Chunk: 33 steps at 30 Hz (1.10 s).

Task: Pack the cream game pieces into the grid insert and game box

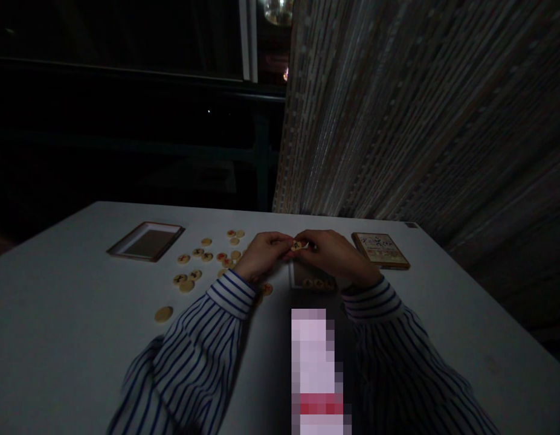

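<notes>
Both hands meet over the middle of the white table. A round Chinese chess piece point(296, 245) with a dark character is pinched between the fingertips of my left hand point(267, 252) and my right hand point(331, 252). Beneath them lies a shallow box tray point(313, 275), partly covered by my hands, with several pieces point(319, 283) in a row along its near side. Left of my left hand, several loose chess pieces point(207, 257) are scattered, some with red characters, some with dark ones, some plain side up.
An open box lid or tray point(148, 240) lies at the back left of the table point(80, 290). A closed box point(381, 250) with printed writing sits at the back right. A single piece point(164, 314) lies nearer the front. A string curtain point(352, 121) hangs behind the table's right side.
</notes>
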Motion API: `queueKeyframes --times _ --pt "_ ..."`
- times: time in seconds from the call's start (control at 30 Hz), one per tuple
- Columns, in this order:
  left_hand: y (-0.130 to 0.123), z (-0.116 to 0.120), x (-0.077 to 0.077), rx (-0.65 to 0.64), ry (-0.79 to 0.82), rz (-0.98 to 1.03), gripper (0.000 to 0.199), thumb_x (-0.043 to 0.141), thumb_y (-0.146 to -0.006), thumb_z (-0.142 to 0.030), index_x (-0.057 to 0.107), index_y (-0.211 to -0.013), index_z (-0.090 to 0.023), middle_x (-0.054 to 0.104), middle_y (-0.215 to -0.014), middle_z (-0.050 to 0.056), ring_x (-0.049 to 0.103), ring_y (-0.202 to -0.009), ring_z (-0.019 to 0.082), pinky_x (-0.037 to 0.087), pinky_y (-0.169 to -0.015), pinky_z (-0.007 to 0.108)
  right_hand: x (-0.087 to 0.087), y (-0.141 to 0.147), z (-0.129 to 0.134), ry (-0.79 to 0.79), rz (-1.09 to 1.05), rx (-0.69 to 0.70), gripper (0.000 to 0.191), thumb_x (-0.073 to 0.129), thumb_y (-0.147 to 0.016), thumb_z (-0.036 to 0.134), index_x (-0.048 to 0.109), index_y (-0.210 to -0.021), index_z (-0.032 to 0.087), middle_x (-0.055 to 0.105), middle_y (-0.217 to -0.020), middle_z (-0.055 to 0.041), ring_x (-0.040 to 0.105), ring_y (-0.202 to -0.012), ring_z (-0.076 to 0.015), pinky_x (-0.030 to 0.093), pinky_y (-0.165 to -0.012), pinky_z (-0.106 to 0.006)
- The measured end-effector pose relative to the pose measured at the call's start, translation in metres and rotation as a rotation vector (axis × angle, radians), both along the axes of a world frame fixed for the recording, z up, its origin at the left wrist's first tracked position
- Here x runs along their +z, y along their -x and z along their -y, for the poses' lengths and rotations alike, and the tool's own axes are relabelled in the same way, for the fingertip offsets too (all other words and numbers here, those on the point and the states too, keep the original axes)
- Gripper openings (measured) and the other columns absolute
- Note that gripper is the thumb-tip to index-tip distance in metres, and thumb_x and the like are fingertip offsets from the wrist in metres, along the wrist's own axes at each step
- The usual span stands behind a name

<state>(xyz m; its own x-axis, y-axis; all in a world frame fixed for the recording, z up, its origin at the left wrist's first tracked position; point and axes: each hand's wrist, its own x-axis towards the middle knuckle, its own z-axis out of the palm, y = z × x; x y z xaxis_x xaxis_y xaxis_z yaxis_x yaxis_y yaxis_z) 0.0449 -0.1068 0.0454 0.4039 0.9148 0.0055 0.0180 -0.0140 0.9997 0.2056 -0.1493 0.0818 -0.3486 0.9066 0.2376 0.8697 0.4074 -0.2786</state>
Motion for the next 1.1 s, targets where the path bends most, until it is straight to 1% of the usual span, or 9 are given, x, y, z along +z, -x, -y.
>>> queueKeyframes --times 0.27,0.43,0.63,0.77,0.83,0.93,1.1 --pt "0.002 -0.002 -0.003 -0.021 -0.046 -0.015 0.019 0.062 -0.07 -0.027 0.065 -0.078 -0.011 0.067 -0.069 0.004 0.059 -0.062 0.011 0.048 -0.065 0.025 -0.002 0.001 -0.001 -0.006 0.044 -0.006 0.03 0.048 -0.081 0.042 0.06 -0.101 0.022 0.065 -0.091 -0.0044 0.057 -0.08 -0.0168 0.036 -0.065 -0.026" --pt "0.002 -0.002 -0.003 -0.016 0.026 0.008 0.016 0.061 -0.07 -0.022 0.063 -0.08 -0.01 0.066 -0.07 0.004 0.061 -0.064 0.012 0.049 -0.067 0.027 -0.002 0.003 0.0 0.013 0.088 -0.016 0.03 0.049 -0.08 0.041 0.059 -0.101 0.023 0.065 -0.092 -0.0042 0.057 -0.081 -0.0173 0.035 -0.064 -0.026" --pt "0.002 -0.001 -0.001 -0.017 0.059 -0.073 0.018 0.058 -0.073 -0.017 0.057 -0.09 -0.012 0.065 -0.064 0.002 0.062 -0.059 0.011 0.048 -0.059 0.022 -0.001 0.004 0.001 0.033 0.154 -0.022 0.032 0.046 -0.081 0.043 0.059 -0.101 0.022 0.066 -0.092 -0.0047 0.058 -0.083 -0.0182 0.034 -0.064 -0.026" --pt "0.002 0.002 0.004 -0.037 0.057 -0.129 0.019 0.057 -0.074 -0.017 0.056 -0.091 -0.011 0.064 -0.061 0.001 0.061 -0.056 0.01 0.045 -0.052 0.018 0.0 0.004 0.002 0.065 0.196 -0.024 0.031 0.046 -0.08 0.041 0.059 -0.102 0.023 0.066 -0.093 -0.0045 0.058 -0.084 -0.0182 0.033 -0.063 -0.025" --pt "0.003 0.003 0.004 -0.063 0.043 -0.159 0.021 0.057 -0.074 -0.018 0.056 -0.093 -0.011 0.064 -0.061 0.002 0.06 -0.055 0.01 0.043 -0.05 0.018 0.001 0.005 0.002 0.084 0.206 -0.027 0.032 0.047 -0.079 0.043 0.059 -0.101 0.023 0.066 -0.091 -0.0044 0.058 -0.08 -0.0179 0.033 -0.06 -0.025" --pt "0.005 0.0 -0.002 -0.094 -0.015 -0.211 0.025 0.056 -0.074 -0.019 0.055 -0.097 -0.011 0.066 -0.066 0.004 0.061 -0.059 0.012 0.042 -0.051 0.019 0.001 0.004 0.002 0.12 0.224 -0.023 0.031 0.047 -0.079 0.043 0.06 -0.098 0.022 0.066 -0.086 -0.0046 0.058 -0.077 -0.0174 0.032 -0.058 -0.024" --pt "0.011 -0.009 -0.013 -0.034 -0.187 -0.369 0.03 0.054 -0.073 -0.021 0.056 -0.102 -0.013 0.067 -0.07 0.004 0.058 -0.058 0.011 0.039 -0.048 0.019 0.001 0.004 0.001 0.175 0.261 -0.029 0.027 0.045 -0.079 0.035 0.062 -0.095 0.021 0.066 -0.083 -0.0051 0.057 -0.073 -0.0164 0.031 -0.057 -0.024"
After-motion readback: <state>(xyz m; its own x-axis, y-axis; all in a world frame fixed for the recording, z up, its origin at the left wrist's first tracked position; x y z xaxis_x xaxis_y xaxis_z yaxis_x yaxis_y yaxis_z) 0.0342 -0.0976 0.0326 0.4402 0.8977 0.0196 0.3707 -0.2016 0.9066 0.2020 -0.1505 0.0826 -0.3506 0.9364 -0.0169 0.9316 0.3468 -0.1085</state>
